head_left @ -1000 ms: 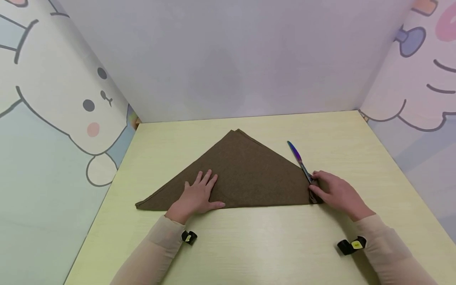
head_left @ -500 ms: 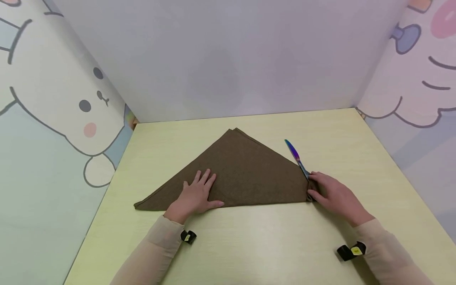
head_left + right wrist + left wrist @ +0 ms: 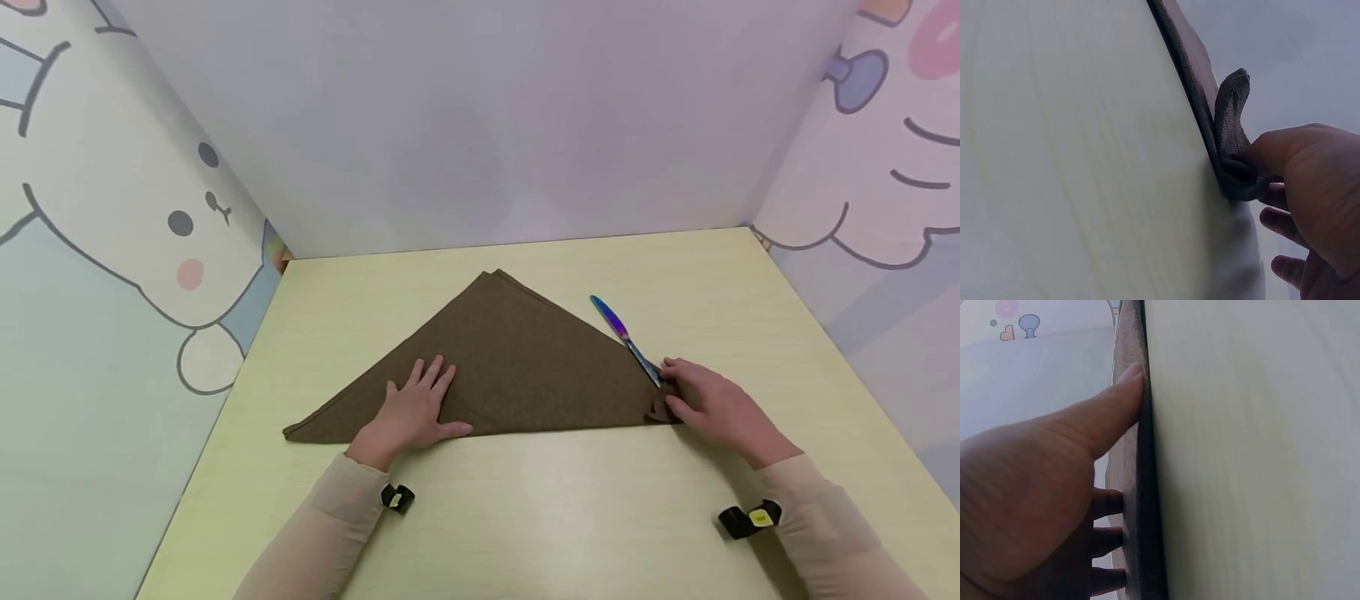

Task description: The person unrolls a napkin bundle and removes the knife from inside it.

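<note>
A brown cloth napkin (image 3: 517,358) lies folded into a triangle, its peak pointing away from me. My left hand (image 3: 408,417) rests on its left half with fingers spread, the thumb along the near edge (image 3: 1138,437). At the right corner, my right hand (image 3: 716,408) pinches the cloth. The right wrist view shows that corner curled over into a small upright flap (image 3: 1233,109) beside the thumb. A table knife (image 3: 611,318) with a rainbow sheen lies slanted over the right corner, its blade tip beyond the cloth. Its lower end is hidden by the folded cloth and fingers.
The pale wooden table (image 3: 540,517) has a plain light wall (image 3: 510,125) at its back edge. Cartoon-printed panels stand on the left (image 3: 97,208) and right (image 3: 885,183). A black strap device (image 3: 397,498) sits at each wrist.
My right hand shifts slightly left, then back right, with the cloth corner. The knife turns to a flatter slant, its tip moving left. My left hand keeps its place.
</note>
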`<state>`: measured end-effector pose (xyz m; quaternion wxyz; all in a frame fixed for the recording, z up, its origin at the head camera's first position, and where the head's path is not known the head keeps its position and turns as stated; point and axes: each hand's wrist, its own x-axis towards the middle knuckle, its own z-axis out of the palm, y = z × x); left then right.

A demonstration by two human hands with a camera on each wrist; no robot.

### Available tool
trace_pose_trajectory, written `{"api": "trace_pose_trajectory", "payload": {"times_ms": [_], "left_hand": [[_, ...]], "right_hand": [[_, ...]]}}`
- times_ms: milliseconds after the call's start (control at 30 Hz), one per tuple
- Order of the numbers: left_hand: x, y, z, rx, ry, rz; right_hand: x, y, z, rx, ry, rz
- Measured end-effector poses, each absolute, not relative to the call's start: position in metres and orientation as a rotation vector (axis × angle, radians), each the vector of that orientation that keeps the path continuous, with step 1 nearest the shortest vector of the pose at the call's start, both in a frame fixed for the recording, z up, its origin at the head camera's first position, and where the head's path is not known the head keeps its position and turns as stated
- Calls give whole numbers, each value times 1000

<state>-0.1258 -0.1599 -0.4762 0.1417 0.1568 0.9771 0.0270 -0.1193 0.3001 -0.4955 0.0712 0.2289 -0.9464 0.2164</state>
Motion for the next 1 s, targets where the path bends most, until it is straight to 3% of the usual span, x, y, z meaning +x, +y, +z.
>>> {"api": "trace_pose_trajectory", "payload": {"times_ms": [433,733,1000], "left_hand": [[-125,-159,-475,448,2814,84],[-126,-159,-474,442,2809,73],[-126,-159,-475,453,2818,75]], "right_hand": [[-123,315,-494,750,-2845,691],[-117,323,-487,637,-2912,871],[-115,323,-492,602,-2905,737]]}}
